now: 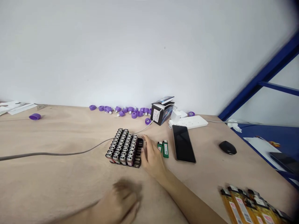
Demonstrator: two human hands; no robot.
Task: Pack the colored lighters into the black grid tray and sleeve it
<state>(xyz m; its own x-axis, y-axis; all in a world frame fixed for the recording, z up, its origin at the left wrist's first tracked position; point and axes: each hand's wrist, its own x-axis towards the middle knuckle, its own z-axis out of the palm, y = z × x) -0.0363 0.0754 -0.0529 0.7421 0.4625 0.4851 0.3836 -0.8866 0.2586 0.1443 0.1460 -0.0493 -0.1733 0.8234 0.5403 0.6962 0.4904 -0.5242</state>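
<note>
A black tray (138, 161) stands on the table, holding rows of upright lighters (123, 146) with metal tops; slots along its right side hold none. My right hand (153, 158) is at the tray's right edge, fingers apart, the fingertips close to or touching it. Below the tray my left hand (121, 200) is smeared by motion, so its fingers and anything in them cannot be made out. Two green lighters (165, 149) lie just right of my right hand. Several orange lighters (245, 207) lie at the lower right.
A phone (184, 143), a mouse (227, 147) and a white power strip (193, 122) are on the right. Purple caps (134, 115) and a black box (161, 113) stand near the wall. A grey cable (70, 153) crosses the table from the left, behind the tray.
</note>
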